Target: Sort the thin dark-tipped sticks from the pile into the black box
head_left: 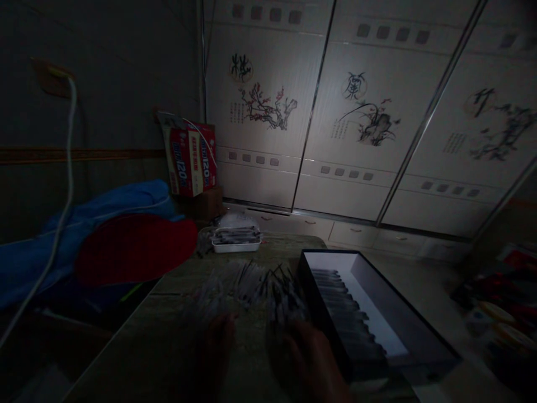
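Note:
My left hand [220, 338] is low over the table, fingers curled together. In the dim light I cannot make out what is between them. Just beyond it lies a loose heap of thin clear plastic pieces [207, 294]. My right hand [312, 352] bends its fingers down at the near edge of a pile of slim dark-tipped sticks [283, 294], and what they grip is hidden. More slim pale pieces [245, 280] lie between the two heaps. Right of my right hand is an open dark-edged box [403, 302], with bundles of slim sticks [344, 308] lined along its left side.
A white tray [237, 246] filled with slim pieces stands at the table's far edge. Red cloth [136, 246] and blue cloth [113, 204] lie to the left. A white cable [69, 157] hangs there. Beyond are a red carton [193, 159] and sliding cupboard doors [260, 184].

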`<state>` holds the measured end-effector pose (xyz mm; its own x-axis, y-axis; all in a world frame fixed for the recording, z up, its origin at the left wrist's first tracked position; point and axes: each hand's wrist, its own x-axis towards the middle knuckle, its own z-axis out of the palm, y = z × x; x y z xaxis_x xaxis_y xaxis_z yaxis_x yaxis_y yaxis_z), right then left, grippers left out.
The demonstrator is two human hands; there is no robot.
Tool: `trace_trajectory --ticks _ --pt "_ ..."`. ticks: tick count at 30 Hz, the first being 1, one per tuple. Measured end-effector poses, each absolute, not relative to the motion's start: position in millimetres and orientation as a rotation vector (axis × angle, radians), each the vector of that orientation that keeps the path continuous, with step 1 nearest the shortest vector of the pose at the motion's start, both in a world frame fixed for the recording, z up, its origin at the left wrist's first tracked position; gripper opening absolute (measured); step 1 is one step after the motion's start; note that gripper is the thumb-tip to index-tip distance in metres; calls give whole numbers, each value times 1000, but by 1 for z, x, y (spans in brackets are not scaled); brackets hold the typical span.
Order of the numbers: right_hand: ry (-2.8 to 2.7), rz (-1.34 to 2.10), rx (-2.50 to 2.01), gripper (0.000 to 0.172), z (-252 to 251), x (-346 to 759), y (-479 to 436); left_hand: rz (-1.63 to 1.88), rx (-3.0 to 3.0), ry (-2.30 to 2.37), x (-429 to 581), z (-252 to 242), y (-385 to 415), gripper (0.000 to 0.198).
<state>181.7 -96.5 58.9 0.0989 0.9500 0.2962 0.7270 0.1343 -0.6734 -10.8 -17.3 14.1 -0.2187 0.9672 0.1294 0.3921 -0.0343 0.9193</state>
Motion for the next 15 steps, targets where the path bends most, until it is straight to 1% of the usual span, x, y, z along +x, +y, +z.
trace_trajectory --ticks 3,7,11,15 --pt "-1785 341 -1853 23 38 155 -83 1194 1437 1591 -12 14 -19 30" --pt "-1935 213 -2125 27 23 136 -67 1184 1446 1566 -10 13 -21 31" --pt "-1940 177 -2154 33 21 129 -63 1170 1479 1512 -6 4 -21 35" --pt "-1938 176 -2182 30 18 129 -67 1196 1480 1433 1 -5 -20 31"
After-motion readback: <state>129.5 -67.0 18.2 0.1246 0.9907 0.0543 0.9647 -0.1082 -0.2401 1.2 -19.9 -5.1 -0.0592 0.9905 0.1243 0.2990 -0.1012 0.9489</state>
